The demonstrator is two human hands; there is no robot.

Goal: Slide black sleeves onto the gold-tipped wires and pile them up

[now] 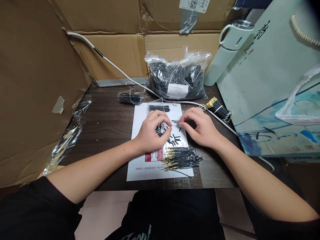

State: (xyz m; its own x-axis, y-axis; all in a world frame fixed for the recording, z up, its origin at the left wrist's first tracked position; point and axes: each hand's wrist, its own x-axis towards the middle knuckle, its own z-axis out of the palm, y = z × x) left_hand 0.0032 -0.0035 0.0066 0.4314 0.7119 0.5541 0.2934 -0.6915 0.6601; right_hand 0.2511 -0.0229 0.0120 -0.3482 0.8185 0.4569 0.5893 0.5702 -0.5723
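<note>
Over a white printed sheet [135,140], my left hand [153,131] is curled with thumb and forefinger tips nearly together; whatever they hold is too small to make out. My right hand [200,128] is pinched at the sheet's right edge, on a thin black wire [175,121] that points left toward my left hand. Short black tube pieces [173,140] lie scattered between and below the hands, some hidden by the left one. Closer to me is a loose pile of black wires with gold-coloured tips [183,159].
A clear bag of black wires [176,80] stands at the back. Bundled wires [131,97] lie back left, and a gold-tipped bundle [218,108] lies right. A white cable [120,71] crosses behind. A pale bottle [226,53] and paper bag [270,100] stand right; cardboard [32,83] walls the left.
</note>
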